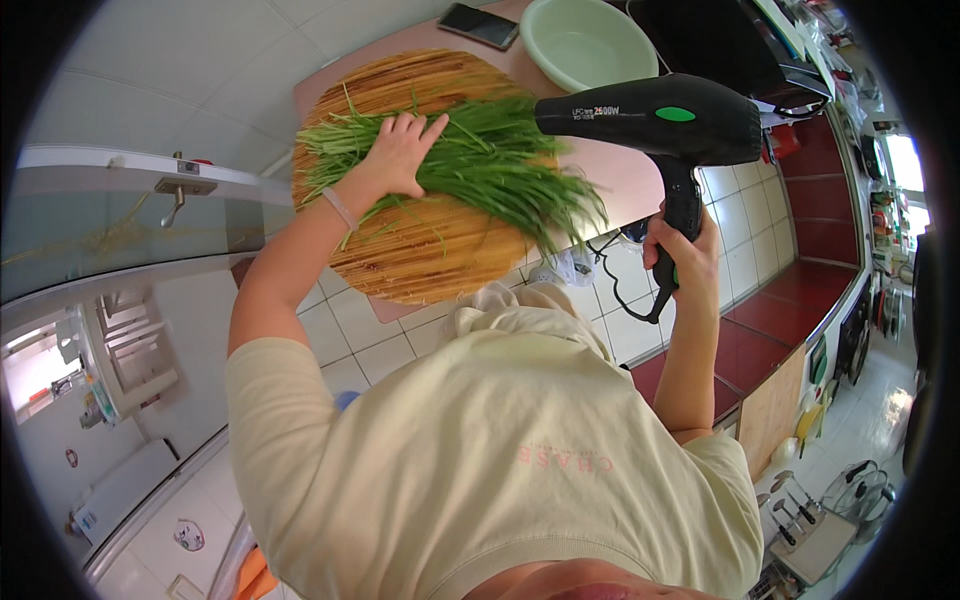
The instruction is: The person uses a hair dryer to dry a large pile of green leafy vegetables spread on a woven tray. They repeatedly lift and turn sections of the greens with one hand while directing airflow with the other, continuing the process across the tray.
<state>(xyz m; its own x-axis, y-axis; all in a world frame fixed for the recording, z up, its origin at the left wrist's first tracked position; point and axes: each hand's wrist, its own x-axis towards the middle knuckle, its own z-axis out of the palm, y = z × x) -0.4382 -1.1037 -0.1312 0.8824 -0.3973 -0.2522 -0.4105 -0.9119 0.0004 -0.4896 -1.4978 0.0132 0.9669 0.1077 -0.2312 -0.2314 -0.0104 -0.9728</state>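
Note:
A thick bunch of long green leaves, apparently garlic chives, lies across a round wooden cutting board. My left hand rests palm down on the bunch, its fingers and thumb spread. The leaf tips at the right overhang the board and look blurred. In my right hand is the handle of a black hair dryer with a green oval on its side. Its nozzle points left at the leaves, close to their upper right part. The power cord hangs from the handle's lower end.
The board lies on a pink tabletop. Behind it are a smartphone and a pale green plastic basin. A glass door with a metal handle stands at the left, dark red cabinets at the right. The floor is tiled.

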